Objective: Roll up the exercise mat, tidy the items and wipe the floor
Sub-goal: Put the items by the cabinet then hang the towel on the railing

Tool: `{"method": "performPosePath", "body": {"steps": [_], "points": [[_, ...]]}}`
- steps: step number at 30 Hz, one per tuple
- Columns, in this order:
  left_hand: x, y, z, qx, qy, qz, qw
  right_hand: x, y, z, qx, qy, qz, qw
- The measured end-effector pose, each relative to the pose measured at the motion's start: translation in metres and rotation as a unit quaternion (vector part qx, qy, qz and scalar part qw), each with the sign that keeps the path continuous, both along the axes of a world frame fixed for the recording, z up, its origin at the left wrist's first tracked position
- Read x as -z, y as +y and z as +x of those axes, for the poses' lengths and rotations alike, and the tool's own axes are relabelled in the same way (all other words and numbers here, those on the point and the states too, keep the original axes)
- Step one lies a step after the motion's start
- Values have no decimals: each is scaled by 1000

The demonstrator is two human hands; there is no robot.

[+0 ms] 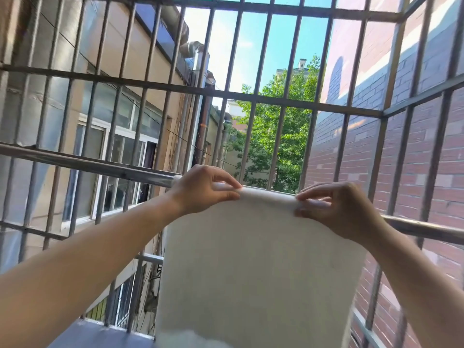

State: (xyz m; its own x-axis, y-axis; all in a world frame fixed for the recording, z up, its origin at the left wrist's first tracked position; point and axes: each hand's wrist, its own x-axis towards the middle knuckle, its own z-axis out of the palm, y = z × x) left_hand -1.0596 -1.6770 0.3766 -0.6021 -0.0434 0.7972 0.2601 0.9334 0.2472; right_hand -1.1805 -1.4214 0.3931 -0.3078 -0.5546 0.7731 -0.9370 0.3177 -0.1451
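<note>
- Left hand (203, 190) pinches the top left edge of the white cloth (263, 267) between thumb and fingers.
- Right hand (339, 209) pinches the top right edge likewise.
- Between the hands, the cloth lies over a metal rail (105, 168) and hangs below both wrists.
- Window bars (251, 97) stand beyond the hands; a brick wall (419, 159) rises right of the right hand.

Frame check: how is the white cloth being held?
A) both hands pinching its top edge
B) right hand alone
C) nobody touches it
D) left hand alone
A: the left hand and the right hand each pinch the top edge of the white cloth, which hangs down by the metal rail.
</note>
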Motion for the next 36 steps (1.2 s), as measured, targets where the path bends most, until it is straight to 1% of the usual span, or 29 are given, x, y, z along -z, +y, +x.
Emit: {"method": "performPosePath", "body": {"steps": [4,7,9,13,16,19,21,24,27,30,33,36], "points": [[-7,-2,-5,-11,18,40,999,-8,-1,0,-4,-6,-24,1000],[-22,0,-14,-7,28,43,999,-23,-4,-6,11,-16,-27,999],[-31,-1,-19,-22,39,32,998,-34,-8,-12,24,-35,-25,999],[-29,0,-23,-38,-19,4,999,-35,-13,-11,22,-60,10,998],[-14,6,-21,-24,-22,-36,999,-25,-15,-2,6,-69,49,996],[-4,9,-20,-84,-43,-133,987,-15,-21,5,9,-56,57,997],[-2,9,-20,-116,-47,-175,977,-8,-25,6,22,-36,76,996],[-3,10,-20,-114,-54,-195,973,2,-27,5,54,11,101,993],[-5,7,-20,-112,-65,-212,969,6,-24,7,94,54,100,989],[-7,8,-21,-118,-62,-218,967,9,-24,7,114,82,109,984],[-2,5,-21,-127,-40,-219,967,9,-25,5,122,86,121,981],[6,2,-17,-125,-8,-231,965,13,-24,6,124,113,113,979]]}}
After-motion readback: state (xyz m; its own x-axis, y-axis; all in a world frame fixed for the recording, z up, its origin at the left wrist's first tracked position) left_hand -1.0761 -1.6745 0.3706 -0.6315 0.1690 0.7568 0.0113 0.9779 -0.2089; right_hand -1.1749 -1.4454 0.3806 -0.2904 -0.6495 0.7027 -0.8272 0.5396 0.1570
